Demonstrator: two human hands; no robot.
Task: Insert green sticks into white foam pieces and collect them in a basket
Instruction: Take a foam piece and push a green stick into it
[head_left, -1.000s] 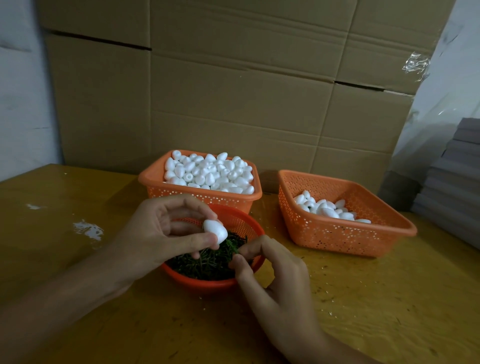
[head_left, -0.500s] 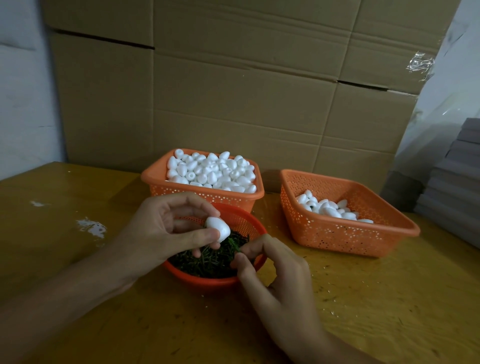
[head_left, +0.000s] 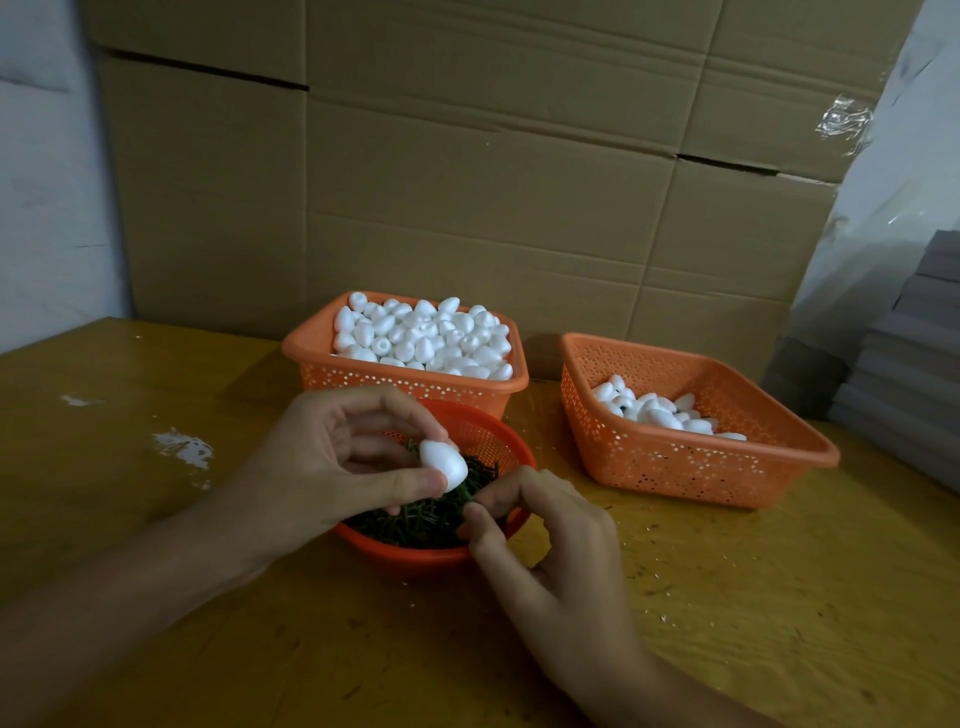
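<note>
My left hand pinches a white egg-shaped foam piece between thumb and fingers, held over a round red bowl full of green sticks. My right hand is at the bowl's right rim, its thumb and forefinger pinching a green stick just below the foam piece. An orange basket behind the bowl is heaped with white foam pieces. A second orange basket to the right holds a smaller pile of foam pieces.
Everything stands on a yellow-brown wooden table with white paint marks at the left. Large cardboard boxes form a wall behind the baskets. A stack of grey sheets rises at the right edge.
The foam piece in my left hand has tilted and dropped slightly toward my right hand's fingers. My right fingers have closed in on a stick at the bowl's rim.
</note>
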